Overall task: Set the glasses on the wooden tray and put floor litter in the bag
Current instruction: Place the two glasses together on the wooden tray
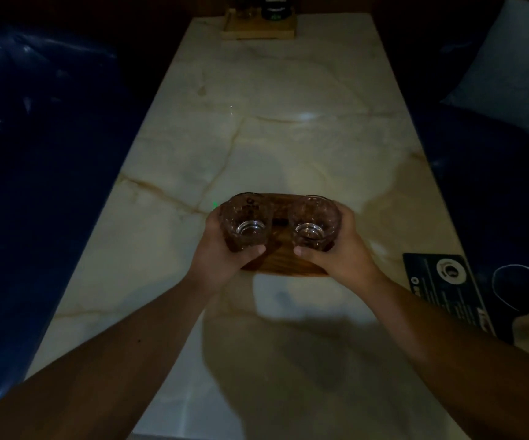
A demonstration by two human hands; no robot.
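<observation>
The left hand [222, 249] grips one glass [246, 222] and the right hand [336, 249] grips the other glass [313, 222], both over the wooden tray [284, 262] on the near worktop [272, 138]. Whether they rest on it is unclear. No litter or bag is in view, so that part seems undone.

Two clear, faceted glasses are seen side by side over a dark wooden tray [284, 260], openings tilted toward the camera: the left glass [246, 224] at its left end, the right glass [314, 220] at its right.
</observation>
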